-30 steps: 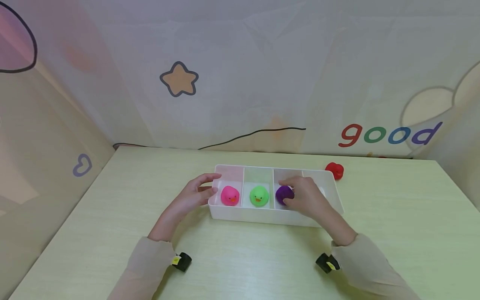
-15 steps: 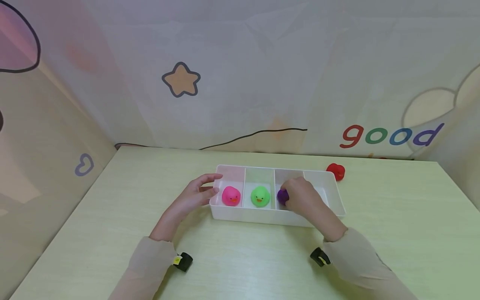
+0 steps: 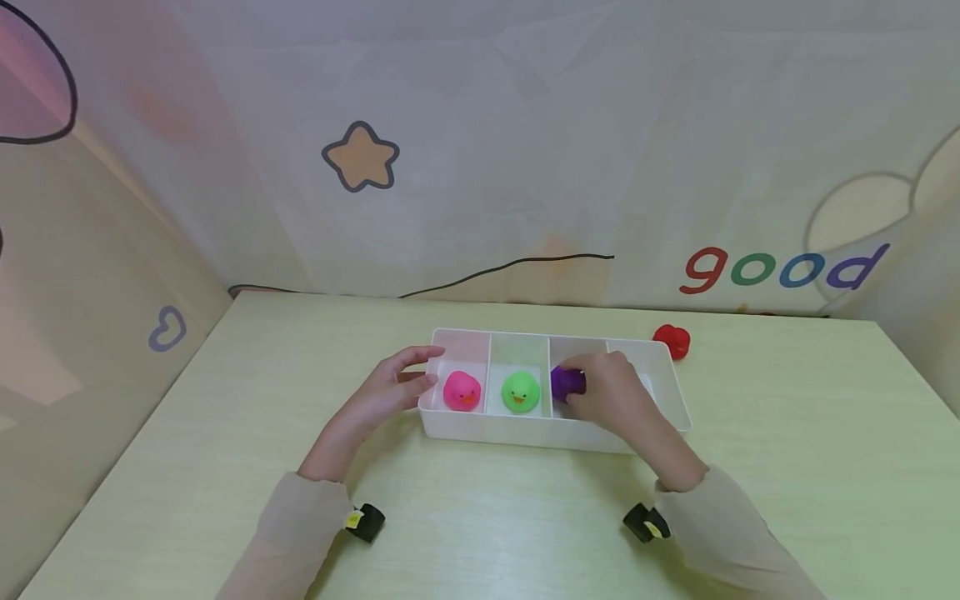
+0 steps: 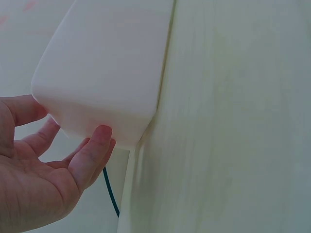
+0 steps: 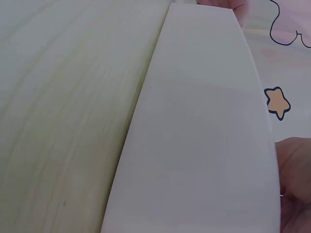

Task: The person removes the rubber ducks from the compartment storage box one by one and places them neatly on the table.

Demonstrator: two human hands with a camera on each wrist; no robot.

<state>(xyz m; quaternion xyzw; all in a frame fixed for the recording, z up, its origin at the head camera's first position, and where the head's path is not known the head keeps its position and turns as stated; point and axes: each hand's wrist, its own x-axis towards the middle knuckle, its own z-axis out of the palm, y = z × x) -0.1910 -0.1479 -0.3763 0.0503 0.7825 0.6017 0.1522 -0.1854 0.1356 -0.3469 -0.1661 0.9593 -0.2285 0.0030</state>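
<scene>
A white tray [image 3: 517,427] with several compartments stands on the table. My left hand [image 3: 387,385] touches its left end with spread, slightly bent fingers; in the left wrist view, the fingertips [image 4: 101,133] lie against the end wall. A pink rubber duck [image 3: 461,391] and a green rubber duck [image 3: 521,392] sit in the first two compartments from the left. With thumb and fingers, my right hand [image 3: 611,392] pinches a round purple toy [image 3: 567,383] in the third compartment. The hand covers part of that toy. In the right wrist view, the tray wall hides most of this hand.
A red toy [image 3: 672,342] lies on the table [image 3: 525,517] behind the tray's right corner. A printed cloth [image 3: 487,167] with a star and the word "good" hangs along the back edge.
My right hand shifted left over the purple toy, then back slightly right, and the toy now looks turned and shows more of itself. The left hand and tray stay put.
</scene>
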